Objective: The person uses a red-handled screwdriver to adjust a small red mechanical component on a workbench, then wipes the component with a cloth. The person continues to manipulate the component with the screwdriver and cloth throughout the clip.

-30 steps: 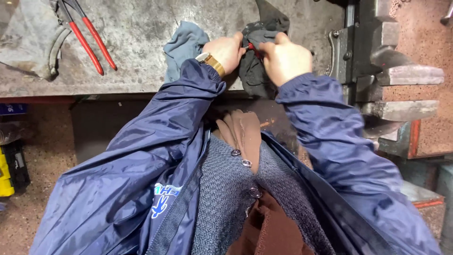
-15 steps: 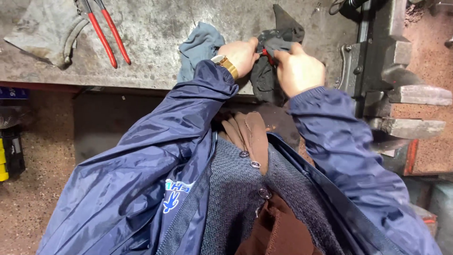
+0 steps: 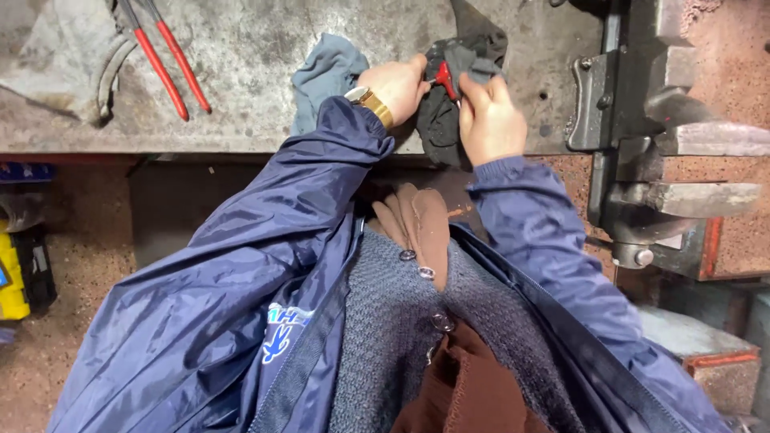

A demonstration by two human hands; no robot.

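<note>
Both hands, left hand (image 3: 399, 84) and right hand (image 3: 488, 120), have fingers pinching a small red-handled tool (image 3: 443, 76) wrapped in a dark rag (image 3: 449, 112) on the workbench (image 3: 257, 56).

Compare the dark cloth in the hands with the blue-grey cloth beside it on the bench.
The dark cloth is charcoal, almost black; the blue-grey cloth is paler. The dark cloth is held by both the left hand and the right hand, bunched around a small red-handled tool; the blue-grey cloth lies loose, partly under the left wrist. The dark cloth hangs over the bench edge; the other stays on top. Both are crumpled rags.
</note>
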